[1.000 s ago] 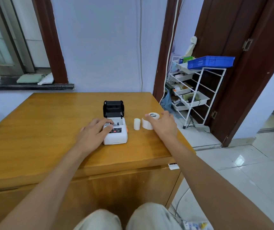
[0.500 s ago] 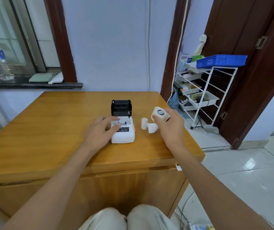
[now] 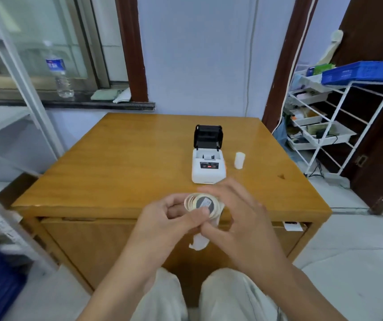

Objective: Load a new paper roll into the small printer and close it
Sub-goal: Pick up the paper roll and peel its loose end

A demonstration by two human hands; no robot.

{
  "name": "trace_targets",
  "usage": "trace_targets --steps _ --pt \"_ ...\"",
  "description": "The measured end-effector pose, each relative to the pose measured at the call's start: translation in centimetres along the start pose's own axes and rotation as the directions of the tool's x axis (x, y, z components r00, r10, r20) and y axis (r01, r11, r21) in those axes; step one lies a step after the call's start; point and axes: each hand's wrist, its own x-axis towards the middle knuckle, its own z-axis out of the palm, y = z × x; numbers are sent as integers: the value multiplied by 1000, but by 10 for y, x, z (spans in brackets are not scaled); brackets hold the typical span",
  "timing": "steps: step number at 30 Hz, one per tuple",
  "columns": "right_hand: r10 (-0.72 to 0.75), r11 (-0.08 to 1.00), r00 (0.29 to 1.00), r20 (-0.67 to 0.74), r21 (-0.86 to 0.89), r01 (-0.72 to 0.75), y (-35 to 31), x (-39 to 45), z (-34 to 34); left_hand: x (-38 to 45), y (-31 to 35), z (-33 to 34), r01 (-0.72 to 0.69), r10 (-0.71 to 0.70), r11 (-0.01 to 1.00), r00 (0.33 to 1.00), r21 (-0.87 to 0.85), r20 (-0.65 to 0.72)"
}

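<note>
A small white printer (image 3: 208, 167) stands on the wooden table (image 3: 121, 163) with its black lid (image 3: 208, 136) raised and its paper bay showing. A paper roll (image 3: 201, 202) with a grey round label is held over the table's near edge between both hands; a loose white tail (image 3: 198, 243) hangs below it. My left hand (image 3: 169, 218) pinches the roll from the left. From the right, my right hand (image 3: 234, 218) grips it, blurred by motion. A short white cylinder (image 3: 240, 160) stands upright just right of the printer.
A white wire rack (image 3: 325, 126) with trays and a blue basket (image 3: 362, 71) stands right of the table by a dark door. A water bottle (image 3: 58, 70) sits on the window ledge at the left. A white shelf frame (image 3: 21, 89) stands at the left.
My left hand left the printer and joined the right hand on the roll. The roll came off the table and toward me, its tail now hanging loose.
</note>
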Motion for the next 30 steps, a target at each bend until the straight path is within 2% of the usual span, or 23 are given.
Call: trace_targets --steps 2,6,10,12,15,18,20,22,24,30 --pt "-22 999 998 62 -35 24 2 -3 4 -5 -5 -8 27 -27 1000 1000 -9 -2" --pt "43 998 992 120 36 -48 5 -10 0 -12 -5 -18 70 -69 994 997 -83 19" --pt "-17 996 999 -28 86 20 8 -19 -6 -15 -2 -24 65 -65 987 998 -149 10" --pt "-17 999 996 -89 28 19 11 -23 -11 -15 -4 -28 62 -66 985 998 -164 -23" --pt "-15 998 992 -122 -56 9 9 -31 -20 -15 -9 -27 70 -77 978 997 -198 -29" --pt "-7 997 991 -134 -79 -3 -1 -39 -15 -15 -12 -12 69 -85 950 996 -305 -39" --pt "18 1000 994 -110 -7 -19 -5 -45 -3 -13 -13 1 82 -96 917 995 -391 -16" --pt "76 986 995 -57 150 -67 -11 -49 3 -12 -11 11 109 -116 891 993 -441 13" --pt "70 967 997 -21 247 -63 -11 -49 0 -10 -10 15 137 -146 866 989 -481 20" --pt "170 928 985 -8 337 -158 -3 -33 -16 -16 -9 31 261 -211 793 965 -550 153"
